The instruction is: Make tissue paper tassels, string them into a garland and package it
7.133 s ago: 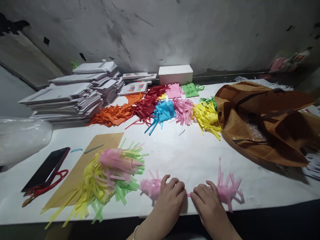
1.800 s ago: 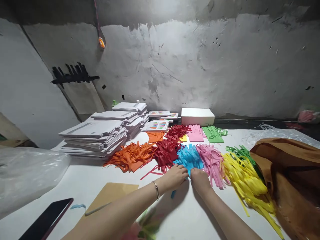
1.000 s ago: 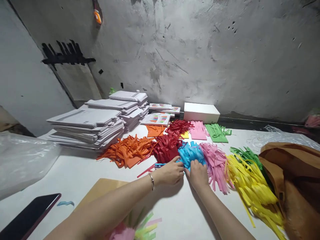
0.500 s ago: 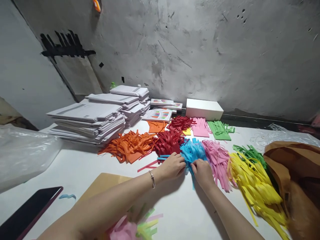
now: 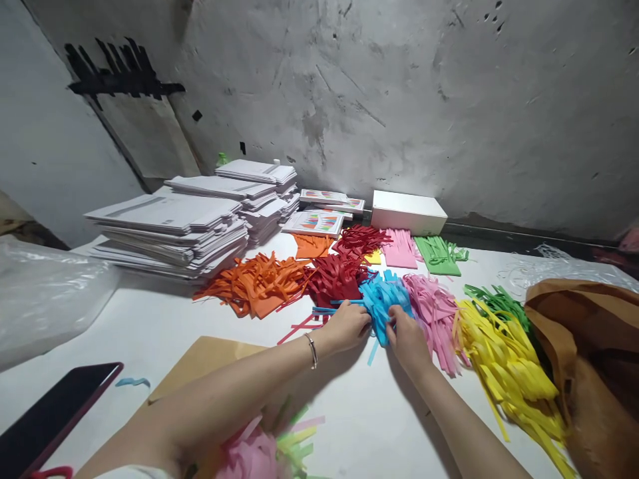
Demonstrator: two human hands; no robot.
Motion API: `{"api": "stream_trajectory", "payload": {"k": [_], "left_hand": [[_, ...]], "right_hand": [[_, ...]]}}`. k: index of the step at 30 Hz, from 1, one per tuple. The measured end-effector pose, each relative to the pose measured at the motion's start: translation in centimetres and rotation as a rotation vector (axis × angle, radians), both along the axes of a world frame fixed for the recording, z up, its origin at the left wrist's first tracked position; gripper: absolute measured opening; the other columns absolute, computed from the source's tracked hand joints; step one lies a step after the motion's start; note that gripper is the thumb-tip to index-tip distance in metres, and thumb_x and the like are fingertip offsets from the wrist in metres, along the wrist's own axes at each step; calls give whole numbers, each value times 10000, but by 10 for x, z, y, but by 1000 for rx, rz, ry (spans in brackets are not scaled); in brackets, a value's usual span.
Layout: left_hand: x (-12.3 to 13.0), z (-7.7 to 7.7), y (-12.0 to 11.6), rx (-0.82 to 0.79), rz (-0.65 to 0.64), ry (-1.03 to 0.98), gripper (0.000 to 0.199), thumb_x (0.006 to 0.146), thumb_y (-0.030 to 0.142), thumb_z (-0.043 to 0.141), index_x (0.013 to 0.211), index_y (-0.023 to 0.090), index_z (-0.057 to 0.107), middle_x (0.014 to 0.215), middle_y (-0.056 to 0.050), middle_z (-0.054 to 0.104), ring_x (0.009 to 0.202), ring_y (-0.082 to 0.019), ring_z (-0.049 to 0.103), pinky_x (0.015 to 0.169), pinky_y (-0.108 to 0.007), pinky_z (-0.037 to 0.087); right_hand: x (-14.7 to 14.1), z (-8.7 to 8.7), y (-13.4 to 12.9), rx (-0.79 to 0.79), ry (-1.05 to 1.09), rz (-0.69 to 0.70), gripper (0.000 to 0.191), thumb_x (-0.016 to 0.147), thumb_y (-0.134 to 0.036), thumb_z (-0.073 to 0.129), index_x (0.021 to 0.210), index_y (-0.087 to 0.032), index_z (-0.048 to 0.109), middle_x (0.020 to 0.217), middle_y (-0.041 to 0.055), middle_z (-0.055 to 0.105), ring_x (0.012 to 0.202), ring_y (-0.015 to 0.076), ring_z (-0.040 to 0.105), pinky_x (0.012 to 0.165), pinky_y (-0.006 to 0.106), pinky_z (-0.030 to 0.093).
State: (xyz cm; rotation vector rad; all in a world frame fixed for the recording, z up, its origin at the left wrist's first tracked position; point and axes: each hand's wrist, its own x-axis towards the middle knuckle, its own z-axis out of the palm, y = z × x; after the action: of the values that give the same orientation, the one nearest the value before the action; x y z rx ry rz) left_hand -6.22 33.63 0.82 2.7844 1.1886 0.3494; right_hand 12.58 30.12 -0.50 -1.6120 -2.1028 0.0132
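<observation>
A bundle of blue paper strips (image 5: 383, 296) lies on the white table in front of me, in the middle of a row of coloured strips. My left hand (image 5: 349, 326), with a bracelet at the wrist, curls its fingers on the left edge of the bundle. On the lower right side, my right hand (image 5: 407, 336) pinches some of the same strips; its fingertips are partly hidden. Dark red strips (image 5: 337, 283) lie just left of the blue ones, and pink strips (image 5: 432, 316) touch their right side. A few loose blue strips stick out beyond my left hand.
Orange strips (image 5: 259, 286) are on the left, yellow strips (image 5: 509, 372) on the right beside a brown bag (image 5: 589, 372). Tall paper stacks (image 5: 170, 226) and a white box (image 5: 408, 211) stand at the back. Near me lie a phone (image 5: 54, 419) and brown paper (image 5: 210, 359).
The right hand has shifted slightly up on the blue bundle, whose lower strips now hang more spread between the hands. My left hand stays at the left edge. The view has tilted slightly.
</observation>
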Motion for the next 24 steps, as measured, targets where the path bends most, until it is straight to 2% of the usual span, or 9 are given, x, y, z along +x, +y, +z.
{"api": "stream_trajectory", "payload": {"k": [5, 10, 14, 16, 19, 21, 24], "left_hand": [[0, 0, 0, -11, 6, -3, 182, 901, 170, 562, 769, 165, 687, 826, -60, 700, 818, -218, 614, 744, -354, 375], [-2, -1, 0, -24, 5, -3, 194, 902, 172, 553, 756, 179, 681, 820, -52, 699, 813, -214, 608, 754, -361, 371], [-1, -3, 1, -29, 7, -8, 217, 910, 170, 540, 742, 178, 678, 830, -56, 702, 825, -216, 606, 759, -362, 368], [-1, -4, 2, -28, 6, -13, 227, 918, 174, 533, 745, 180, 680, 832, -56, 704, 828, -215, 606, 758, -360, 369], [0, -5, 2, -28, 5, -21, 219, 921, 176, 540, 756, 178, 684, 826, -55, 703, 820, -213, 605, 763, -358, 372], [-1, -5, 2, -29, 8, -24, 204, 914, 170, 554, 757, 176, 684, 820, -52, 702, 811, -211, 604, 764, -355, 372], [-4, -2, 1, -27, 18, -24, 203, 914, 151, 554, 755, 174, 678, 820, -51, 698, 808, -208, 600, 763, -350, 370]], "right_hand": [[-6, -3, -3, 101, -157, 110, 250, 934, -72, 485, 914, -216, 688, 898, 52, 643, 743, 201, 527, 712, 314, 346], [-3, -12, -1, 165, -227, 140, 302, 922, -38, 472, 1088, -192, 672, 967, 80, 641, 720, 205, 506, 699, 325, 343], [0, -11, -2, 162, -280, 206, 271, 875, -21, 526, 862, -238, 689, 991, 37, 648, 703, 182, 506, 695, 313, 346], [-2, -8, -3, 159, -281, 161, 222, 877, -49, 544, 818, -215, 679, 989, 58, 642, 739, 197, 525, 713, 323, 353], [-9, -4, -4, 156, -262, 50, 102, 911, -206, 594, 885, -176, 687, 993, 107, 627, 846, 254, 554, 782, 366, 370], [-17, -2, -5, 145, -257, -10, 152, 907, -283, 623, 932, -152, 695, 979, 125, 626, 886, 287, 562, 820, 405, 367], [-28, -1, -4, 118, -258, -68, 125, 888, -223, 626, 914, -133, 709, 938, 132, 635, 878, 298, 577, 844, 444, 350]]}}
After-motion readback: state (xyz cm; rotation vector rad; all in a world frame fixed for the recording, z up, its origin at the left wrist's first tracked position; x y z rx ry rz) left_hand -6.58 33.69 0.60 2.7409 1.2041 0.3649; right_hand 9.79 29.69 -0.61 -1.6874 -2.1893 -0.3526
